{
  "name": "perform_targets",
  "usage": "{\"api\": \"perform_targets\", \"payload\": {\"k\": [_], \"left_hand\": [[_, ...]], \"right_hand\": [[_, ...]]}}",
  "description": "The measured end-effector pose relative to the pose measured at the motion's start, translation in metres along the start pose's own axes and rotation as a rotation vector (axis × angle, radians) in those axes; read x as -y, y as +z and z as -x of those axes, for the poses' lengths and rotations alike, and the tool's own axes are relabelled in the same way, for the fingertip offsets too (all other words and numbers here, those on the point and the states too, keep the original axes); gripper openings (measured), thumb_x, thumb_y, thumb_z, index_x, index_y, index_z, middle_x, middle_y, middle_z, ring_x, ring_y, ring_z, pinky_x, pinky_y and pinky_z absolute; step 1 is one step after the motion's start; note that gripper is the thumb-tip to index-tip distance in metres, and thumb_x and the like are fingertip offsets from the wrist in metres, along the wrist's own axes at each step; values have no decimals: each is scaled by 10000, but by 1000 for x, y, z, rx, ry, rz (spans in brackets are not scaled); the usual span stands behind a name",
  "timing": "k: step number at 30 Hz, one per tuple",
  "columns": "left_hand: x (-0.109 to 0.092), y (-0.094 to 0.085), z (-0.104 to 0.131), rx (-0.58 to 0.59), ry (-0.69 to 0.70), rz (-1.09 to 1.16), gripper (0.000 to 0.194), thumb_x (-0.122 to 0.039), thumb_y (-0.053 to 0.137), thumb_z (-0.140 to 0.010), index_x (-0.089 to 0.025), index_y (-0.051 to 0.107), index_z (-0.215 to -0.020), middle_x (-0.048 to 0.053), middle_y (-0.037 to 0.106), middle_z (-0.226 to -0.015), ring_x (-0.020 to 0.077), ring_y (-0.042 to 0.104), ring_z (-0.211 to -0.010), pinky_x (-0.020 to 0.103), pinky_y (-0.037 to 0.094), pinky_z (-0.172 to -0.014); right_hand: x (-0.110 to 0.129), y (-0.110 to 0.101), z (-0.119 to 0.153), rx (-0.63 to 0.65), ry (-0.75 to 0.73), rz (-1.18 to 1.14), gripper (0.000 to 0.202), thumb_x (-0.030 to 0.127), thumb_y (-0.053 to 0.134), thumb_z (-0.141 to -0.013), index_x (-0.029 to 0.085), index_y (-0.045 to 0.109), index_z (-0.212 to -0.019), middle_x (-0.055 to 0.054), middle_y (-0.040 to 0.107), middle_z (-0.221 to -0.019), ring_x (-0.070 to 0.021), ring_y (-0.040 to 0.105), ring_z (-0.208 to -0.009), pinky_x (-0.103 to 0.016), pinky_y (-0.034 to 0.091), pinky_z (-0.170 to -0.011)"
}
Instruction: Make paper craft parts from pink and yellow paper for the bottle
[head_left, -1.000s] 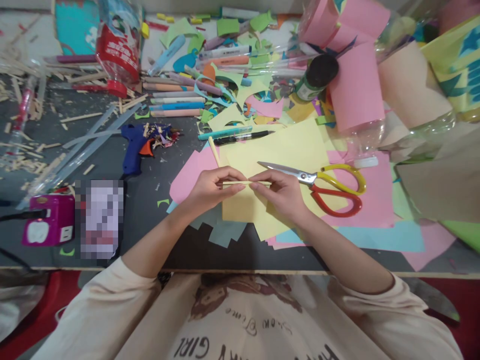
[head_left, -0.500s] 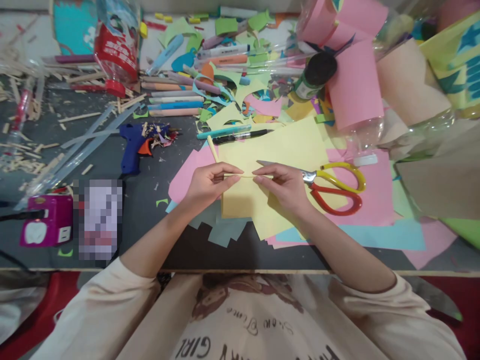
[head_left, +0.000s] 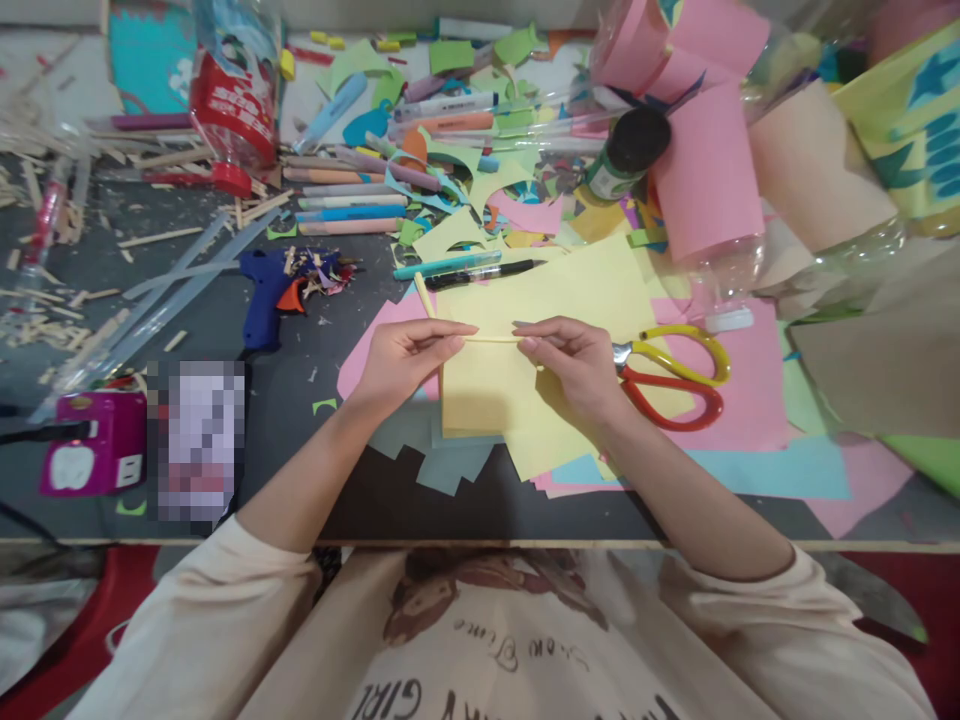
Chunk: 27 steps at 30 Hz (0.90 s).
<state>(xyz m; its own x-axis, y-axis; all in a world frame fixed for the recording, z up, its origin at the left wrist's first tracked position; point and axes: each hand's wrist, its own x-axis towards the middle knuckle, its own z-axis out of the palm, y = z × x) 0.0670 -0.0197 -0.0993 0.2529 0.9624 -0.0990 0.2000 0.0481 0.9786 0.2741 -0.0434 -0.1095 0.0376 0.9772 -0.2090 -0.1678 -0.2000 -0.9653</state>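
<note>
2 hands (head_left: 401, 370) (head_left: 574, 365) pinch a yellow strip (head_left: 493, 340) above a dark table (head_left: 405, 515) strewn with coloured paper (head_left: 585, 285).

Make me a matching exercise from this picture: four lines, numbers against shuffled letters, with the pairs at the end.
Column one
1. Left hand and right hand
2. Scissors
3. Glue gun
4. Black pen

Column two
A. Blue and orange, lying on the dark table
B. Lying beside a teal pen
C. Pinching one thin yellow strip
D. Red, yellow and silver, partly hidden by fingers

Right pairs: 1-C, 2-D, 3-A, 4-B
</note>
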Motion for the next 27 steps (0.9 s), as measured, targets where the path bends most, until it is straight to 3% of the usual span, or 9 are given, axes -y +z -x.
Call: {"api": "perform_targets", "payload": {"k": [6,11,13,16,20,23,27], "left_hand": [[-8,3,4,42,-69,30,271,-391,713,-775,-172,795,-913,5,649,-532,74,489,-395,187,391,-402],[-12,8,8,134,-58,-72,294,-449,700,-786,-189,792,-890,74,775,-855,28,356,-386,185,263,-351],[-13,9,8,145,-40,-105,293,-452,680,-802,-189,791,-869,76,783,-883,26,326,-386,195,226,-353],[-13,11,8,148,-12,-112,295,-451,667,-814,-187,791,-859,70,785,-853,38,357,-403,200,229,-368],[-13,13,9,149,-10,-88,281,-449,679,-805,-200,797,-861,64,785,-860,43,369,-411,207,237,-371],[-11,13,9,110,-48,-56,266,-432,700,-794,-206,804,-888,29,737,-693,36,268,-384,222,180,-359],[-7,11,9,104,-74,-23,293,-459,710,-788,-224,812,-932,-33,514,-431,55,256,-383,228,162,-369]], "right_hand": [[-2,1,3,11,4,-30,97,299,820,-652,248,751,-697,8,750,-711,-113,612,-618,-293,486,-640],[0,1,11,96,-32,108,117,346,786,-713,237,761,-749,13,698,-633,-107,542,-533,-283,440,-530],[2,2,12,124,-44,148,153,374,786,-716,236,756,-775,6,696,-650,-118,565,-558,-290,462,-543],[2,4,14,138,-75,161,173,388,796,-700,241,740,-771,-11,729,-740,-143,628,-653,-305,503,-606],[-2,3,13,116,-66,170,120,354,772,-729,241,738,-753,-9,718,-699,-140,591,-599,-303,460,-559],[-3,3,11,95,-59,100,98,330,772,-725,242,734,-742,-1,717,-701,-133,588,-595,-302,456,-562],[1,3,9,68,-56,58,93,303,798,-676,246,725,-691,14,701,-664,-125,573,-577,-301,454,-559]]}}
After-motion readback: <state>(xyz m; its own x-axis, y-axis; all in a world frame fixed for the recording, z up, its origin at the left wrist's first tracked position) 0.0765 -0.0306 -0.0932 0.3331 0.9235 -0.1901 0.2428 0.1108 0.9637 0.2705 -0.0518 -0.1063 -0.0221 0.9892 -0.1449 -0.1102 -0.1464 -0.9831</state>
